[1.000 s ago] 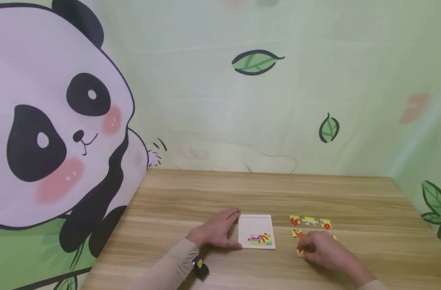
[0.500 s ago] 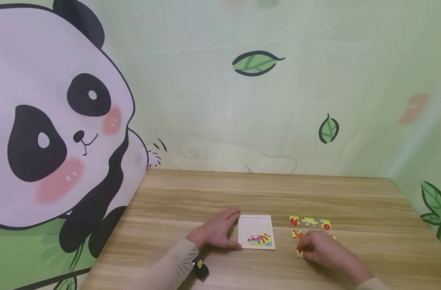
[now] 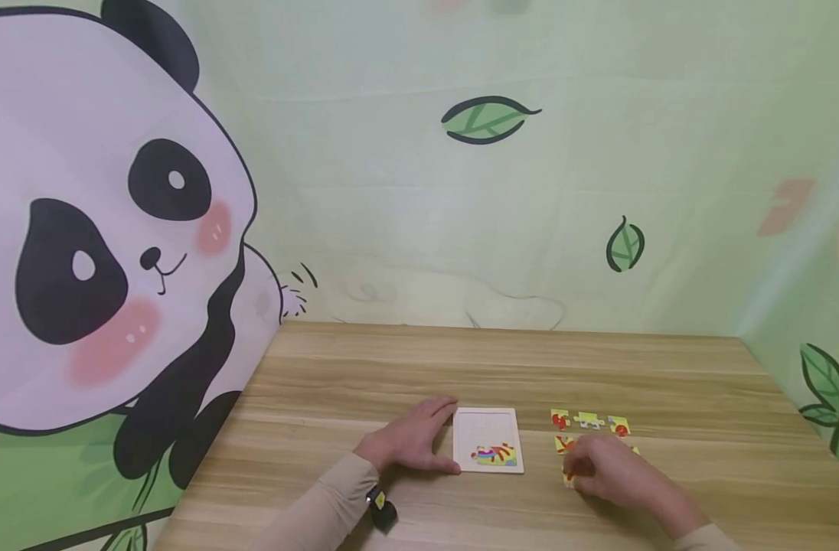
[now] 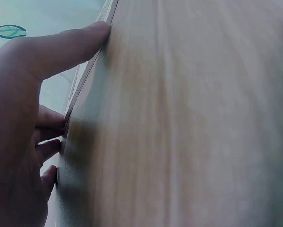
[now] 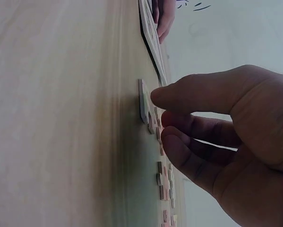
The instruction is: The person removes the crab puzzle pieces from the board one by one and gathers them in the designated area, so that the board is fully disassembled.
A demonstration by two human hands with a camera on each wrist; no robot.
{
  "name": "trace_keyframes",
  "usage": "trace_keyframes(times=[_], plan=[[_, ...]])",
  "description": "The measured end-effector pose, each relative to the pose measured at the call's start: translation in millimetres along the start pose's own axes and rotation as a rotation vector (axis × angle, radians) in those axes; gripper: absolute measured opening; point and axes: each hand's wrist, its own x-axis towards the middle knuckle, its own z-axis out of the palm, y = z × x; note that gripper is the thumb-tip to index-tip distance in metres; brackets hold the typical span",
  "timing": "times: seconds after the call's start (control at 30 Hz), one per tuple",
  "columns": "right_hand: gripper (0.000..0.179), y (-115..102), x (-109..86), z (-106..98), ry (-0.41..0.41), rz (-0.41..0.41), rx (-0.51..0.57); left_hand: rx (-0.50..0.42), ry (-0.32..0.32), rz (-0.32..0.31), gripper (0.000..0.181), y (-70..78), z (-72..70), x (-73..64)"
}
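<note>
My left hand (image 3: pixel 412 440) lies by the left side of a white puzzle tray (image 3: pixel 519 440), thumb and fingertips touching its edge. Colourful joined pieces (image 3: pixel 498 456) fill the tray's lower right part. Over loose pieces to the tray's right is my right hand (image 3: pixel 615 471), its fingers bent loosely. In the right wrist view, the thumb and fingertips hover at one jigsaw piece (image 5: pixel 143 101) on the table; a gap shows between thumb and fingers, and no pinch is visible. That hand partly hides a yellow-and-red piece (image 3: pixel 569 480) in the head view.
A back row of loose pieces, among them a yellow-and-red one (image 3: pixel 560 419) and a yellow one (image 3: pixel 589 420), lies beyond my right hand. A black device (image 3: pixel 383 514) is strapped at my left wrist. The wooden table (image 3: pixel 392 360) meets a panda-printed backdrop (image 3: pixel 392 191).
My right hand has shifted very slightly upward, its fingertips a little off the piece beneath. My left hand and the tray have stayed still.
</note>
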Motion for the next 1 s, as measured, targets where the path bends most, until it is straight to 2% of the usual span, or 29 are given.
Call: trace_keyframes(times=[0.17, 0.3, 0.63, 1.0], plan=[[0.013, -3.7, 5.4, -3.4, -0.024, 0.07, 0.064, 0.007, -0.007, -0.004, 0.105, 0.5, -2.6, -0.6], [0.013, -7.4, 9.6, -4.3, -0.027, 0.112, 0.071, 0.004, -0.005, -0.003, 0.104, 0.5, -3.0, -0.4], [0.021, -19.7, 26.8, -3.1, -0.022, 0.121, -0.01, 0.008, -0.01, -0.006, 0.106, -1.2, -0.8, 0.2], [0.029, -29.5, 43.2, 1.7, -0.044, 0.122, 0.028, 0.003, -0.018, -0.009, 0.105, 0.0, -1.6, -0.1]])
